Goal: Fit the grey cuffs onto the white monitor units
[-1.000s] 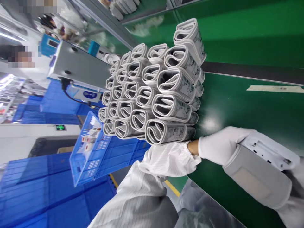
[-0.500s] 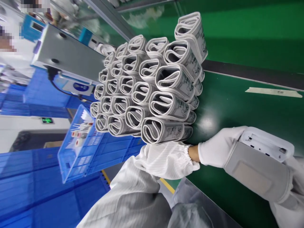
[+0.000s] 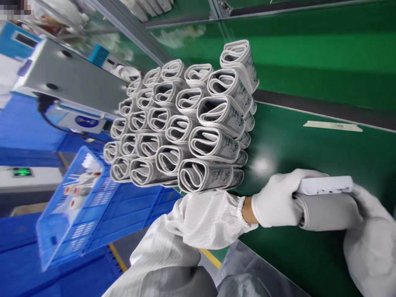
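Observation:
A wrist blood pressure monitor, by its look, is held between my two white-gloved hands over the green table. Its white case (image 3: 326, 185) shows edge-on, on top of the grey rolled cuff (image 3: 329, 211). My left hand (image 3: 280, 200) is closed around the left end, with the thumb side by the case. My right hand (image 3: 368, 231) is closed on the right end of the cuff, its fingertips partly hidden and blurred. Left of my hands stands a stack of rolled grey cuffs (image 3: 213, 142), several rows deep, with printed drawings on their sides.
The green table (image 3: 278, 136) bears a strip of tape (image 3: 332, 126). At left are a blue crate (image 3: 89, 220) with spools in it and a grey metal box (image 3: 77, 78) with a black cable. A metal frame bar (image 3: 130, 33) runs behind the stack.
My hands have turned the monitor: its open case face was visible and now only the narrow edge shows. The cuff looks more rolled up. The view has shifted slightly.

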`<state>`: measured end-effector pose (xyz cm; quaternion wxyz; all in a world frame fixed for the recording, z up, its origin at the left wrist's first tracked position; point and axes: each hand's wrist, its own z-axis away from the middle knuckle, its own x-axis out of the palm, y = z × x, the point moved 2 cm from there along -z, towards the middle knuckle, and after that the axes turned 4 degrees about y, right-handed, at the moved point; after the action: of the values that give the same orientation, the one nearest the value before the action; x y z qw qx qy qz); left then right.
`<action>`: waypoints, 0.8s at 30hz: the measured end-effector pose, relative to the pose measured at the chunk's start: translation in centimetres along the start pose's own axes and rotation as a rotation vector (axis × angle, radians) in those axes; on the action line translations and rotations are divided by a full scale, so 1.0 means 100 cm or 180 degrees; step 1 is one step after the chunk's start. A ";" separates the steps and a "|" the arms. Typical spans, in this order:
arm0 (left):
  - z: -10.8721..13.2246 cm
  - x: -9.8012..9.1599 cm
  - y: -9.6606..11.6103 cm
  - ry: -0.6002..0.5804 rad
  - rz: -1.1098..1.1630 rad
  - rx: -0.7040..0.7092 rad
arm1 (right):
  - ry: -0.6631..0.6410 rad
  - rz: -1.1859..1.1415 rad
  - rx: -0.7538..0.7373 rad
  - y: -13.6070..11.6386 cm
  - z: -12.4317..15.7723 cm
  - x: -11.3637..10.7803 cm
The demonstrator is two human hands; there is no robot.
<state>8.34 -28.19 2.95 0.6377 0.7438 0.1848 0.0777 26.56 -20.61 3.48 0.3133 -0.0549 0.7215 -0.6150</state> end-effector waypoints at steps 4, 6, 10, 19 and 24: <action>-0.002 0.001 0.005 0.0262 -0.0291 0.0333 | -0.0132 -0.0035 -0.0219 -0.003 -0.003 0.003; 0.000 0.003 0.006 0.0281 -0.0522 0.0481 | -0.0223 0.0033 -0.0318 0.001 -0.002 0.008; 0.008 0.008 0.005 0.0309 -0.1028 0.0840 | -0.0002 0.0356 -0.0261 -0.001 -0.005 0.021; 0.017 0.018 0.000 0.0247 -0.1534 0.1469 | -0.0059 0.0399 0.0204 -0.039 -0.012 0.010; 0.035 0.024 0.022 0.0412 -0.1816 0.2113 | -0.0135 0.0452 0.0363 -0.077 -0.025 -0.032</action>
<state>12.19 -30.79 4.17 0.3472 0.8211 0.4372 -0.1185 25.47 -18.81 11.93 0.3739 0.0012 0.6806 -0.6300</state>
